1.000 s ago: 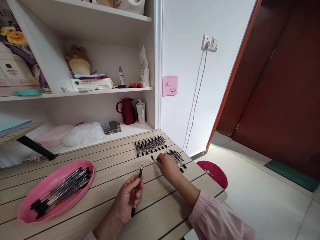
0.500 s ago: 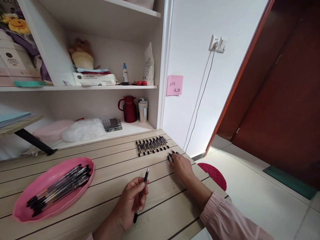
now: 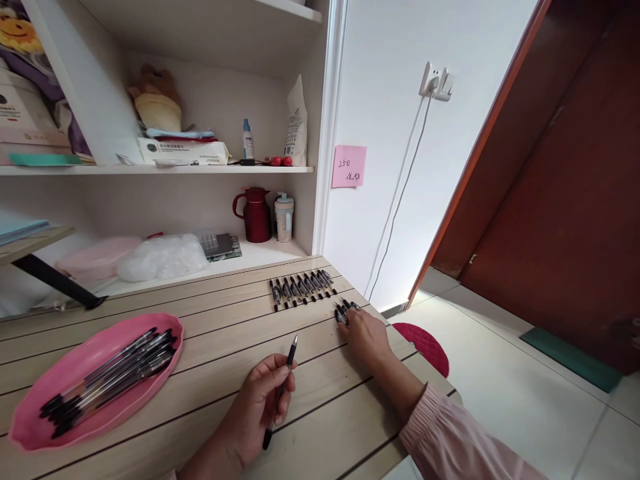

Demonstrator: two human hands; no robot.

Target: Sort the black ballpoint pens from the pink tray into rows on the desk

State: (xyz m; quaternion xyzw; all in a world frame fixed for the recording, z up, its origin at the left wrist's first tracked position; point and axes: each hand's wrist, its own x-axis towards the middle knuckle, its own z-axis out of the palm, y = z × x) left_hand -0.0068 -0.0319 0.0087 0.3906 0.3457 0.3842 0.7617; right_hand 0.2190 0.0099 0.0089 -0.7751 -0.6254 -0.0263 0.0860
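My left hand (image 3: 256, 407) is closed around a black pen (image 3: 281, 390), which points up and away from me over the wooden table (image 3: 210, 360). My right hand (image 3: 367, 335) rests palm down near the table's right edge, its fingers over a small group of black pens (image 3: 344, 311); I cannot see whether it grips one. Just beyond lies a neat row of several pen caps or short pens (image 3: 300, 289). At the left a pink oval tray (image 3: 35, 417) holds several black pens.
White shelves (image 3: 165, 169) behind the table carry a red jug (image 3: 256, 215), a cup, a bottle, bags and boxes. A pink note (image 3: 349, 166) sticks to the wall. A red cushion (image 3: 425, 343) lies on the tiled floor by the table's right corner.
My right hand slid from a single pen at the table's middle to the group of pens at the right edge. The left hand kept its pen, drifting slightly.
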